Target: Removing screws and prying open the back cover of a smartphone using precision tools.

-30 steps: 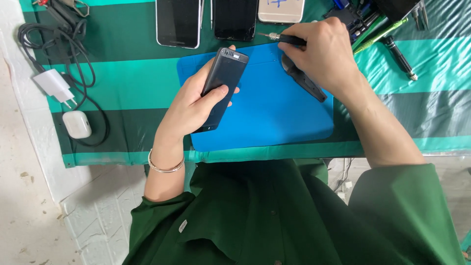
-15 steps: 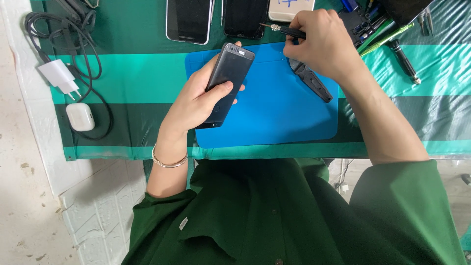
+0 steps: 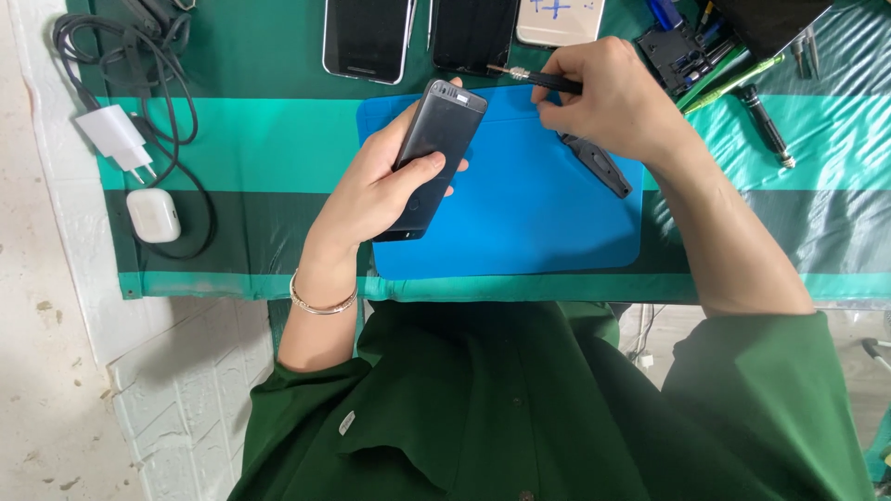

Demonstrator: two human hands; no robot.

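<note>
Clasped firmly in the left hand [image 3: 376, 190], the dark phone [image 3: 429, 156] is raised off the blue work mat [image 3: 529, 223] with its back panel facing up, thumb along one edge and fingers wrapped behind the other. Pinched closed in the right hand [image 3: 617, 107] is a slim screwdriver [image 3: 534, 78] whose metal tip points toward the phone's top end but stands a little apart from it, so no contact is made yet. Judging by this, the work is at an early stage: the phone looks whole, its back in place, and no loose screws or parts show on the mat. A dark prying tool [image 3: 599, 165] lies on the mat just beside the right hand, and other phones [image 3: 367, 37] lie face-up along the far edge of the striped green cloth [image 3: 241, 139], near a white charger [image 3: 121, 139] and a white earbud case [image 3: 153, 215]
</note>
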